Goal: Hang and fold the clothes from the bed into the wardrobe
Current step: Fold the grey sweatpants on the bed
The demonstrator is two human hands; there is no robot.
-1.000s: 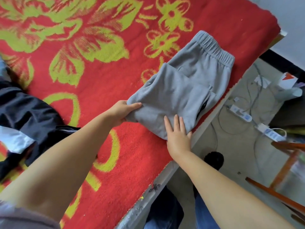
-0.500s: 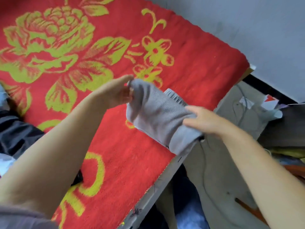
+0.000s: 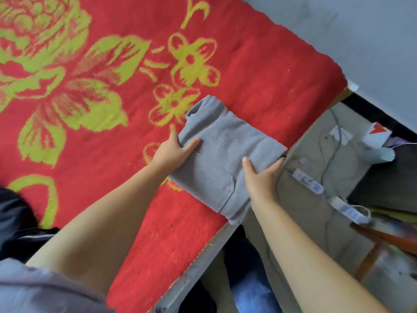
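Grey and soft, the folded pants lie in a thick bundle on the red blanket, right at the edge of the bed, and one corner pokes out past that edge. The left hand grasps the left side of the bundle, with its thumb on top and its fingers tucked under the cloth. The right hand grasps the right side the same way, thumb on top and fingers wrapped round the edge that hangs over the floor. The blanket has big yellow-green flowers and leaves on it. More dark clothes sit in a heap on the bed, far to the left, well apart from the pants. Down on the floor beside the bed lie two white power strips with thin cords, and a white box with a red mark is near the wall. Brown wooden legs show at the right side. The person's blue trouser legs show below the bed edge.
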